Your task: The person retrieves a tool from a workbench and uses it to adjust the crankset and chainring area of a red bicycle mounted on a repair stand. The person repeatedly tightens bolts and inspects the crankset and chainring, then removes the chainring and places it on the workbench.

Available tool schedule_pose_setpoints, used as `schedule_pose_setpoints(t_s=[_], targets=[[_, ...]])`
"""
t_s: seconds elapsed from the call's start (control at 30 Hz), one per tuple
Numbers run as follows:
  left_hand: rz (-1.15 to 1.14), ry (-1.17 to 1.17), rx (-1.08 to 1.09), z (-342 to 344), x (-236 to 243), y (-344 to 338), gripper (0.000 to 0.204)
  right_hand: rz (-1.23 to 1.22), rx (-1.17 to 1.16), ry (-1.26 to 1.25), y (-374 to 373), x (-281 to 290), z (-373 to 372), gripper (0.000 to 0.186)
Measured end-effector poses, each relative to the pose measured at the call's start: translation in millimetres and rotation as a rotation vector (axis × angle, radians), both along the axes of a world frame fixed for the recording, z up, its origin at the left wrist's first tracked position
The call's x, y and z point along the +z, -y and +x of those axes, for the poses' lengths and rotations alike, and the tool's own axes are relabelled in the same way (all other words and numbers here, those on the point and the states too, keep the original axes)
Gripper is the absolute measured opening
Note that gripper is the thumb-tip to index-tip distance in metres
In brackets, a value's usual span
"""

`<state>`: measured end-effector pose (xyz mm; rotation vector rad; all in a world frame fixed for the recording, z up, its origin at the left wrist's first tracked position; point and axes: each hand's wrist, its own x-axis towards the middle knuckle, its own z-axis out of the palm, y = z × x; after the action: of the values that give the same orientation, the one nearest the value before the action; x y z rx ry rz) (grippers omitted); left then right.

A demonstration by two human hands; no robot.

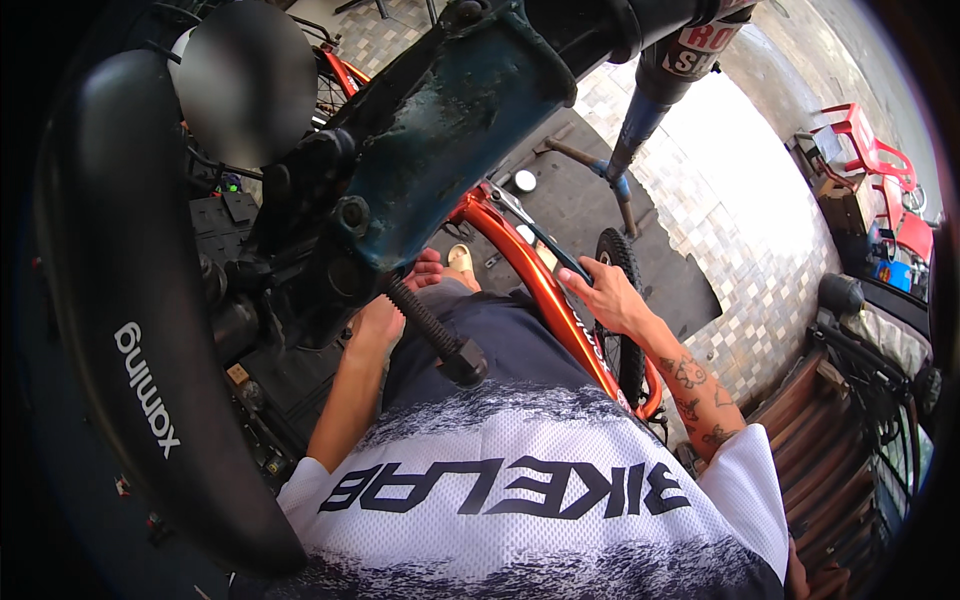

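My right hand [605, 297] is closed around the dark handle of a long wrench-like tool [548, 243]. Its slim silver end reaches up and left toward the orange bicycle frame [532, 275]. That glossy tube runs diagonally in front of my body. My left hand [383, 318] sits left of the frame, partly behind the worn blue-green clamp of a repair stand [450, 140]. Its visible fingers are loosely apart, and I see nothing in them. From the clamp a threaded bolt [422, 318] points down toward my shirt.
A black saddle [130, 330] fills the left side, close to the camera. Beyond the right forearm stands a bicycle wheel [630, 330]. The stand's legs [590, 160] rest on a dark mat [670, 270]. Red chairs [865, 145] and a brown corrugated surface [810, 440] are at right.
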<state>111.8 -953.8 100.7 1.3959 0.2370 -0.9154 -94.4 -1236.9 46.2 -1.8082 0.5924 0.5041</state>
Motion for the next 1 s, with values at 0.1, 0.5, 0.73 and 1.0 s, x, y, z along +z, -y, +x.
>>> schedule_pose_setpoints(t_s=[0.1,0.5,0.73,1.0], targets=[[-0.002,-0.006,0.008,-11,8,6,0.032,-0.005,0.003,-0.002,-1,-2,2,0.066],[0.002,0.154,0.091,14,-25,-4,0.039,-0.085,0.042,0.053,4,-26,15,0.063],[-0.082,0.063,0.027,10,-18,-7,0.038,-0.075,0.048,0.063,-3,-21,22,0.065],[-0.029,-0.189,-0.182,-44,-93,6,0.015,-0.090,0.047,0.072,-6,4,23,0.065]])
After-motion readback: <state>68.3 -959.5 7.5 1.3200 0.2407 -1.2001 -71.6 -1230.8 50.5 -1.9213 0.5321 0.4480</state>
